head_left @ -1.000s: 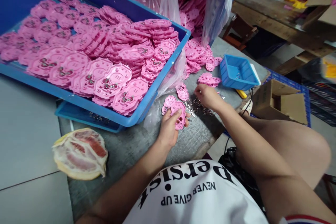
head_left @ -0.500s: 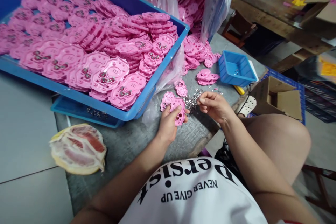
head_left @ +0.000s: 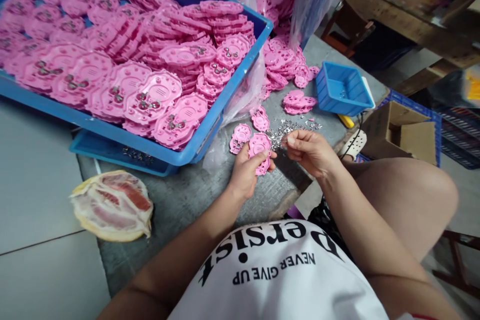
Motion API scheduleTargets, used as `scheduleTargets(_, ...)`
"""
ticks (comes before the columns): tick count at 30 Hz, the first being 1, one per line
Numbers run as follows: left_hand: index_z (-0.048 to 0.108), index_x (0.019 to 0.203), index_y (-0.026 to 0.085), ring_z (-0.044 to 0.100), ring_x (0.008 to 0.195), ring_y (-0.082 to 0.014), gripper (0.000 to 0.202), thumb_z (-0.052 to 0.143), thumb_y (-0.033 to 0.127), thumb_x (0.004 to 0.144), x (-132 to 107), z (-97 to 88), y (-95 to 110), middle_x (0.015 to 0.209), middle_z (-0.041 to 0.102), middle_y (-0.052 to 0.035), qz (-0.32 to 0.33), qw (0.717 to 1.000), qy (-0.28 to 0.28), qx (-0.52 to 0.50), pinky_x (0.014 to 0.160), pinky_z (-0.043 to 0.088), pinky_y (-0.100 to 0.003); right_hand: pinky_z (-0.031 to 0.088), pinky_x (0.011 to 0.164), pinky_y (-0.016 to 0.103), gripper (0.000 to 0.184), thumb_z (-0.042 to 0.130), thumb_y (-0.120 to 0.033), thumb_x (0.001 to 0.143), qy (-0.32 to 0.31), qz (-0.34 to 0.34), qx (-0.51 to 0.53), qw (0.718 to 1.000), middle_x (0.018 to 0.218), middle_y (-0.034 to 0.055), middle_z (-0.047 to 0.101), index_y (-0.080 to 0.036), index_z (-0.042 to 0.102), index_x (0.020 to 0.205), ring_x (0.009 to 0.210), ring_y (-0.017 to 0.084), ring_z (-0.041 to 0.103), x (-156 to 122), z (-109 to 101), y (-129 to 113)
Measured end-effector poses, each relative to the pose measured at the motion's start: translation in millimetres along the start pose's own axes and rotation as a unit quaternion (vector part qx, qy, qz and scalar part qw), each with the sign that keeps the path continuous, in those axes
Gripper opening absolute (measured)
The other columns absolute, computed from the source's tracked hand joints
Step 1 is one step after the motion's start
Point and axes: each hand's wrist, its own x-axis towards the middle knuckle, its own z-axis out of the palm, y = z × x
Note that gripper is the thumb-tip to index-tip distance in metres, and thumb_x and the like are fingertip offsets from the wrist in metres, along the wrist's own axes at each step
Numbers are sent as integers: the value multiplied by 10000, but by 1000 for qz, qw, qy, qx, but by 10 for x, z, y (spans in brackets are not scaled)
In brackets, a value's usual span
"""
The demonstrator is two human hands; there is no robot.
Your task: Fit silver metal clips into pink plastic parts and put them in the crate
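Observation:
My left hand point(head_left: 245, 172) grips a pink plastic casing point(head_left: 259, 147) with raised bosses and slots, thumb laid over its face. To its right, my right hand point(head_left: 309, 150) is closed in a pinch; whatever sits between thumb and forefinger is too small to make out. Behind both hands a heap of small shiny metal pieces point(head_left: 287, 129) spreads over the grey table. Two more pink casings lie close by: one point(head_left: 240, 138) just left of the held one, another point(head_left: 260, 118) beyond it.
A large blue tray point(head_left: 221, 110) full of pink casings fills the left, above a shallower blue tray point(head_left: 123, 157). A small blue bin point(head_left: 343, 102) stands right, near loose pink casings point(head_left: 299, 102). A cut pomelo point(head_left: 111, 205) lies at left; a cardboard box point(head_left: 401, 132) is at right.
The pink casing in my left hand is turned slightly, showing more of its face. My right hand keeps its pinch in nearly the same place. The whole view has shifted a little.

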Motion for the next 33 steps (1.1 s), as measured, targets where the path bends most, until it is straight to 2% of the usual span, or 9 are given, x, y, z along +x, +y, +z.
scheduleTargets(3,569,997,166,638,552,-120,399,818,259,699,-9,8,-4,790,746,-4,-4,1000,-13,-7,563,497,-264,209,475,253,401,1003,-459,502,15,-35,-43,998,616,-17,609,-191,734,634,484,57,353,-23,-3,48)
scheduleTargets(6,572,982,162,637,559,-117,393,827,265,702,-6,14,-15,792,737,-7,-6,999,-28,-18,567,498,-267,333,524,274,352,964,-489,594,12,-98,-119,988,650,-3,641,-216,754,669,551,102,453,-56,0,109)
scheduleTargets(8,574,950,164,626,550,-112,387,842,276,694,0,14,-26,756,707,9,-7,999,-28,-24,553,488,-262,450,643,322,307,912,-502,686,-5,-157,-189,969,705,22,682,-233,764,676,659,154,559,-84,7,139)
scheduleTargets(11,571,913,175,601,534,-104,390,859,252,661,1,17,-42,703,648,39,-8,1000,-16,-25,535,469,-257,502,782,378,260,856,-493,771,-19,-222,-273,936,762,43,701,-260,780,684,781,202,620,-121,16,159)
scheduleTargets(17,600,945,188,582,555,-99,371,825,175,650,-9,51,-68,740,650,32,44,998,37,39,576,487,-268,482,686,338,326,875,-549,725,-32,-123,-203,971,738,31,707,-240,772,734,692,181,596,-150,6,177)
scheduleTargets(22,617,964,198,577,580,-105,368,833,164,667,-21,49,-90,749,646,30,66,993,48,84,588,488,-264,365,587,288,437,898,-594,661,-12,-71,-240,968,645,9,657,-200,709,674,612,136,507,-138,-11,197)
scheduleTargets(26,616,983,201,609,608,-129,380,851,388,749,-34,37,-70,796,680,-6,55,997,7,47,603,485,-282,361,583,292,440,887,-614,664,-4,-64,-192,979,615,-10,613,-210,713,675,572,122,450,-133,-16,186)
scheduleTargets(29,649,981,175,694,765,-216,462,663,623,872,-18,37,-42,899,729,-95,10,999,-32,-23,662,531,-336,447,680,323,402,888,-601,675,42,-114,-172,977,735,17,648,-234,725,684,686,164,543,-150,0,179)
scheduleTargets(33,676,1071,191,701,1100,-305,387,674,531,887,-3,47,-2,1076,752,-117,-17,995,-61,-79,881,571,-422,475,993,433,351,864,-562,738,67,-182,-219,956,1088,81,672,-247,728,668,1066,263,619,-199,64,195)
